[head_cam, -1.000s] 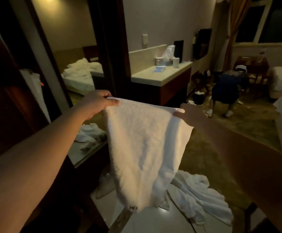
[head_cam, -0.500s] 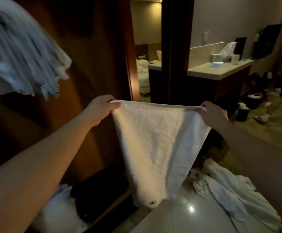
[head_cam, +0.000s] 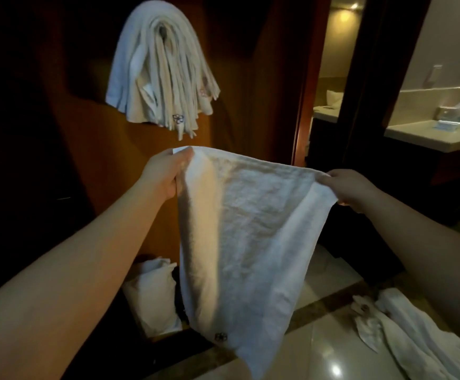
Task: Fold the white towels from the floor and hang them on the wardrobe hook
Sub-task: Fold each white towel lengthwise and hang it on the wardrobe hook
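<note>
Head view: the left hand (head_cam: pixel 166 174) and right hand (head_cam: pixel 352 190) each pinch a top corner of a white towel (head_cam: pixel 245 234), stretched level between them. The hung towels (head_cam: pixel 160 69) lie above and left, nearer the left hand; more towels (head_cam: pixel 415 333) remain on the floor (head_cam: pixel 319 352).

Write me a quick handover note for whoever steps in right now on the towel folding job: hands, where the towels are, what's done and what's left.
Left hand pinches one top corner of the held towel; right hand pinches the other, so it hangs spread in front of the wardrobe.
Done: a bundle of folded towels already hangs on the wardrobe panel above; the hook itself is hidden under it.
Left: fold the held towel and hang it with the bundle. More white towels lie crumpled on the tiled floor at lower right. A white bundle sits low by the wardrobe; whether it is a towel is unclear.
</note>
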`<state>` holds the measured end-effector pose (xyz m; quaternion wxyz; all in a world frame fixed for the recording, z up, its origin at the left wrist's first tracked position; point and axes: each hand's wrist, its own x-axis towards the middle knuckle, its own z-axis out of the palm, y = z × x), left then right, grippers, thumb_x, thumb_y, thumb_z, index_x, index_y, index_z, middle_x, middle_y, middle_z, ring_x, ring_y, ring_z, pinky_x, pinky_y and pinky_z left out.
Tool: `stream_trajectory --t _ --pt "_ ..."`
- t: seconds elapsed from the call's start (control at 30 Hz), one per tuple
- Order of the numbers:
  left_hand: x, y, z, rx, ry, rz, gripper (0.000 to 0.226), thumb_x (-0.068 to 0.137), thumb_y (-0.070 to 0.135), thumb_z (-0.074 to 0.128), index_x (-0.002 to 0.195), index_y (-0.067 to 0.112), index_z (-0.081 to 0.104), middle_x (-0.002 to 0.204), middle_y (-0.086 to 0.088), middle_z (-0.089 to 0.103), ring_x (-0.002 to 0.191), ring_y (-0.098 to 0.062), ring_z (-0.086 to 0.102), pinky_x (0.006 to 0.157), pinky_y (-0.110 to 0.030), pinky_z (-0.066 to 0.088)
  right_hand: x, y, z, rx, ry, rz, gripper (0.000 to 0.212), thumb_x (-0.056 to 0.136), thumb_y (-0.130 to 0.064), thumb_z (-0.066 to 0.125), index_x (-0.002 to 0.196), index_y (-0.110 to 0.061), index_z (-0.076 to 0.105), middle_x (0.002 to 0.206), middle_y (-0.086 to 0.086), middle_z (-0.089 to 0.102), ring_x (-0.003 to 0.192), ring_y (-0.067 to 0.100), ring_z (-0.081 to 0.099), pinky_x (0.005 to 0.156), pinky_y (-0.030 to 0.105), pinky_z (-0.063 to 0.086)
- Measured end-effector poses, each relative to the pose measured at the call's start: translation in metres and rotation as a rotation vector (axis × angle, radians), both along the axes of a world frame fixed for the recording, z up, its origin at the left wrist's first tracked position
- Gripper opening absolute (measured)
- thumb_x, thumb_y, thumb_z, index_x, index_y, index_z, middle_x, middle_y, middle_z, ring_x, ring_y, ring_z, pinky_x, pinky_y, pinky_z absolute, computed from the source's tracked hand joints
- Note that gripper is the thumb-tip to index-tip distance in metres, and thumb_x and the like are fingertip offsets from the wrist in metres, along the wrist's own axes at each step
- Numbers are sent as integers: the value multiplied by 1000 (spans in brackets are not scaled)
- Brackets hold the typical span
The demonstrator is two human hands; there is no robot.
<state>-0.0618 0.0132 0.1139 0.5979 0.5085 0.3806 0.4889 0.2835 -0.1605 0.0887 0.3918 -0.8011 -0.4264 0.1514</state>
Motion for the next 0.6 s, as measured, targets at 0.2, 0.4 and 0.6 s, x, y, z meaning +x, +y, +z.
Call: stream_trajectory --t 0.2,0.4,0.6 --pt "-9 -50 -12 -148 -157 11 39 96 18 69 130 2 61 108 -17 74 84 -24 76 58 -30 59 -83 -7 7 188 572 275 41 101 -16 56 138 -34 50 88 8 64 55 10 50 44 22 31" --pt "-17 -105 -17 -80 -126 -97 38 97 27 66 126 4 65 114 -15 74 100 -28 74 76 -36 60 -154 -26 18 224 502 588 27 104 -21 53 105 -30 78 76 1 70 58 10 63 46 20 41" --pt "-35 -134 -17 105 2 -135 41 90 43 69 118 12 72 108 -10 77 101 -29 73 84 -40 57 -195 -32 28 212 213 834 32 92 -11 67 110 -38 67 97 -12 68 83 2 65 69 22 54"
